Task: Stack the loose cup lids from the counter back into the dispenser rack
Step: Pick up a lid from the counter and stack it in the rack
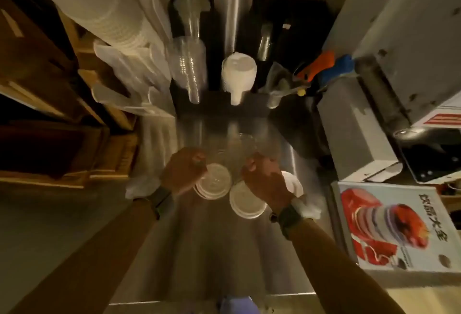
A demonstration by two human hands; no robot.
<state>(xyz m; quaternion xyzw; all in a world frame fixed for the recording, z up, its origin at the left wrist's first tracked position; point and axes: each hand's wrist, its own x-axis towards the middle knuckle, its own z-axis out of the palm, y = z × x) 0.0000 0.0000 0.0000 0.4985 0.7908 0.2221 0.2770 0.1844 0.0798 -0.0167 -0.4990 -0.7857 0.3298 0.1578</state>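
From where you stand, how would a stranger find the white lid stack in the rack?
Look at the black rack behind the steel counter. The white lid stack leans in its middle slot. The stack to its left is clear; this one is opaque white.

We see a dim, warm-toned scene with soft focus throughout. The steel desk (189, 251) shows pale streaks of glare and dull reflections. Wide-angle distortion bends the edges, stretching the shelves (50, 89) and machine (404, 46). Both hands and the clear lids (239, 146) are blurred. The corners fall into shadow.
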